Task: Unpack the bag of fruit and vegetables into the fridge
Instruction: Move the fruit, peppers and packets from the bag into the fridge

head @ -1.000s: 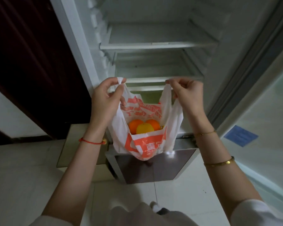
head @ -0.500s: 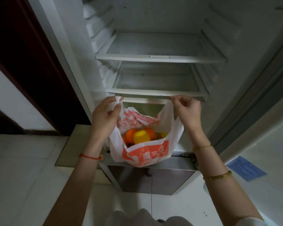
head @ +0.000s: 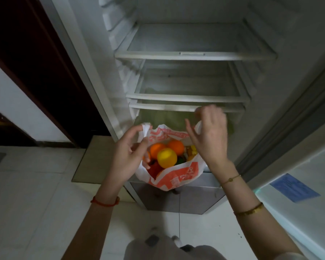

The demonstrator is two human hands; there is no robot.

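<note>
A white plastic bag [head: 176,177] with orange print hangs open at the bottom of the open fridge, in front of the crisper drawer [head: 176,108]. Inside lie a yellow fruit [head: 167,158], two oranges [head: 157,150], something red [head: 155,168] and a bit of green [head: 180,160]. My left hand [head: 126,156] grips the bag's left rim, thumb and forefinger at the left handle. My right hand [head: 208,136] is blurred above the right rim, fingers spread; the right handle shows just behind its thumb.
Two bare glass shelves, the upper shelf [head: 191,55] and the lower shelf [head: 186,98], sit above the drawer. The grey freezer front [head: 176,200] is below the bag. The open fridge door with a blue sticker [head: 294,187] stands at the right, and a dark brown door [head: 36,72] at the left.
The view has moved closer to the fridge. The bag has been lowered and its mouth spread wider. My right hand has let its fingers open off the right handle.
</note>
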